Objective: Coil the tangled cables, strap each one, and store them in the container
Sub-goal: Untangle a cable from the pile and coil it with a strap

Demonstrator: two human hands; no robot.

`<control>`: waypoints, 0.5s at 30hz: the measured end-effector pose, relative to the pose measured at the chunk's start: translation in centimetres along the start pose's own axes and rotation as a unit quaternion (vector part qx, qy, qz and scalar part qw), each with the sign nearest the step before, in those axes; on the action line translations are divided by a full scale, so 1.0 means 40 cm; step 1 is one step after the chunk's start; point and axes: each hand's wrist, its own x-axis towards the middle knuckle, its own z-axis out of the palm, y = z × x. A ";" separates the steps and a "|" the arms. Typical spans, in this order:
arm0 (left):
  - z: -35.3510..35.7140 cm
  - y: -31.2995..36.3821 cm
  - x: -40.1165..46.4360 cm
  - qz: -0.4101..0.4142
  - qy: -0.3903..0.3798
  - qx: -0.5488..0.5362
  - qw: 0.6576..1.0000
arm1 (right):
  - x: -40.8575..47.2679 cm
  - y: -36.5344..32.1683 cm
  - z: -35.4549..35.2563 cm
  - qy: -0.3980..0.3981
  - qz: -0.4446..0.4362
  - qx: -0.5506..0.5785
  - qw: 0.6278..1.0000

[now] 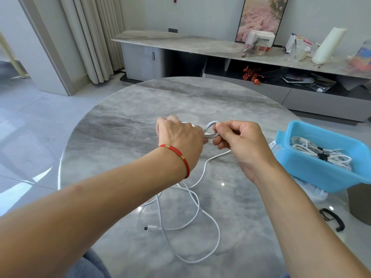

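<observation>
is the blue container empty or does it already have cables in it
Not empty: the blue container already holds white cables bundled with black straps.

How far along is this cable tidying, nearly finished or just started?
Partly done, it seems. Several white coiled cables with black straps already lie in the blue container. In hand: the left hand and right hand hold a few small loops of a white cable, most of which lies loose on the table. Left: finish coiling, fasten the black strap lying nearby, and store it.
</observation>
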 end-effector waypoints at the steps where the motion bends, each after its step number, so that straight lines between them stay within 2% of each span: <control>1: 0.010 -0.006 0.009 0.031 0.033 0.002 0.999 | 0.000 -0.001 -0.005 0.002 0.000 0.006 1.000; 3: 0.030 -0.029 0.027 0.124 0.044 -0.053 0.990 | -0.002 -0.003 -0.012 0.002 0.011 0.034 0.999; 5: 0.046 -0.053 0.038 0.178 -0.030 -0.249 0.951 | -0.004 -0.005 -0.015 -0.005 0.013 0.040 0.999; 7: 0.060 -0.062 0.040 0.173 -0.130 -0.473 0.854 | -0.004 -0.006 -0.014 -0.009 0.006 0.028 1.000; 8: 0.067 -0.061 0.039 0.167 -0.158 -0.541 0.809 | -0.001 -0.007 -0.015 -0.005 0.000 0.016 1.000; 10: 0.078 -0.051 0.036 0.153 -0.184 -0.623 0.745 | 0.006 -0.007 -0.022 0.008 -0.009 -0.005 1.000; 15: 0.078 -0.024 0.052 0.107 -0.242 -0.736 0.623 | 0.017 -0.007 -0.041 0.036 -0.008 0.027 0.999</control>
